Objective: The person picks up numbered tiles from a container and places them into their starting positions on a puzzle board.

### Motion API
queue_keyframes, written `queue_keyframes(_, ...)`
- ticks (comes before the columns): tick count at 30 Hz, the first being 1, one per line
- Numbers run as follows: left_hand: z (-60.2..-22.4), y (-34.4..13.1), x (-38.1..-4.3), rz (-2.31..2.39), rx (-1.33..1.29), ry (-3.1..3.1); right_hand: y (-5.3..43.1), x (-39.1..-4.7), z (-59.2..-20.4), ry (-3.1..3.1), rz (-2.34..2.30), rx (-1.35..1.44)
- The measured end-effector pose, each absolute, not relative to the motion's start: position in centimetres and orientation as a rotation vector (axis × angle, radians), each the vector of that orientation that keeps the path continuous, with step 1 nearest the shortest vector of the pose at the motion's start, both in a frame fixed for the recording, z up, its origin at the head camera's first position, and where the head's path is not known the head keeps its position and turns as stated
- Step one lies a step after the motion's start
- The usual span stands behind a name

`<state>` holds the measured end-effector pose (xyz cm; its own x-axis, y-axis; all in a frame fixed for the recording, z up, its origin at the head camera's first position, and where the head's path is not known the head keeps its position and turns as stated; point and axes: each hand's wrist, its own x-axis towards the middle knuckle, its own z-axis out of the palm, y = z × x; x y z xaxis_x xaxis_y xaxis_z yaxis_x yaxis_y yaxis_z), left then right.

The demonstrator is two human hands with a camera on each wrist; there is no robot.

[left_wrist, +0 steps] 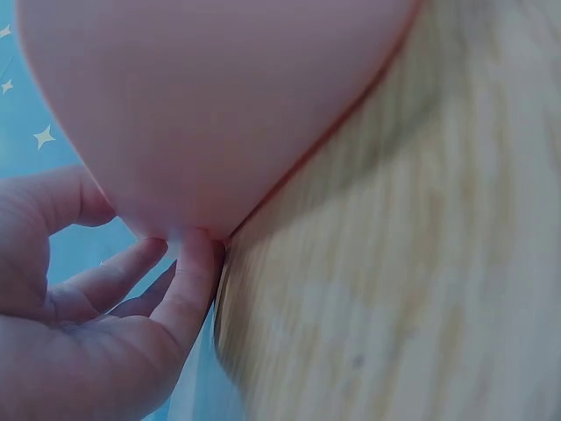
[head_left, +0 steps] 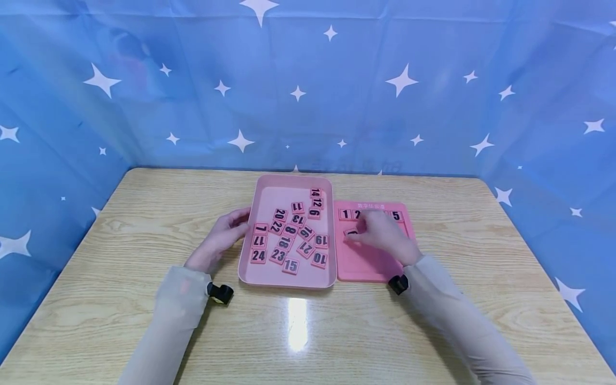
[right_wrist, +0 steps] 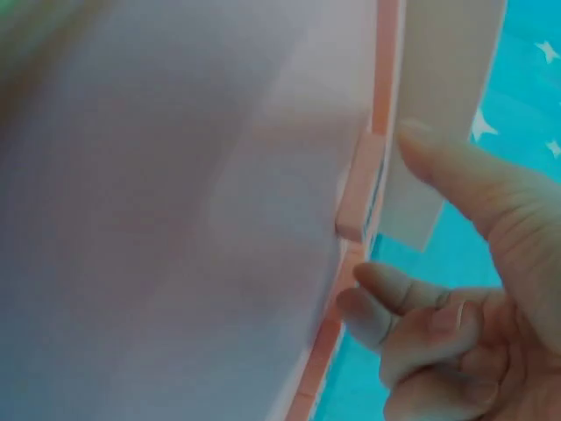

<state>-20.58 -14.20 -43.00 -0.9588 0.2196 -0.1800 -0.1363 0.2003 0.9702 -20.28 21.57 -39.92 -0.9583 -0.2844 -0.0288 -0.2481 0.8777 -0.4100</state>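
Against the outer left wall of the pale pink tray (head_left: 247, 267), my left hand (head_left: 223, 235) rests with its fingertips touching the wall; the left wrist view shows thumb and fingers at that wall (left_wrist: 219, 96). My right hand (head_left: 382, 232) is over the pink board (head_left: 366, 267), with thumb and fingertips beside a number tile (head_left: 351, 232) whose digit is partly covered. In the right wrist view this tile (right_wrist: 359, 189) sits tilted and raised, the thumb and fingers apart around it. Tiles 1 (head_left: 345, 214), 2 and 5 (head_left: 397, 215) show in the board's top row; the hand hides the middle.
Several loose number tiles lie in the tray at various angles, among them 7 (head_left: 260, 229), 15 (head_left: 291, 266) and 14 (head_left: 315, 192). Tray and board stand side by side on a wooden table (head_left: 298, 363). A blue star-patterned cloth (head_left: 308, 117) surrounds the table's back and sides.
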Motion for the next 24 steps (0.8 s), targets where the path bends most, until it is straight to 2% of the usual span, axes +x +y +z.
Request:
queue_keyframes(6, -43.0, -14.1, -20.5, 1.829, 0.086, 2.193, 21.0, -20.4, -39.6, 2.911, -0.611, -0.367)
queue_keyframes(15, -42.9, -14.2, -20.4, 1.842, 0.115, 2.201, 20.7, -21.2, -39.8, 2.862, -0.727, -0.544)
queue_keyframes(24, -42.7, -14.2, -20.4, 1.858, 0.134, 2.18, 21.0, -21.9, -40.4, 2.854, -0.859, -0.426)
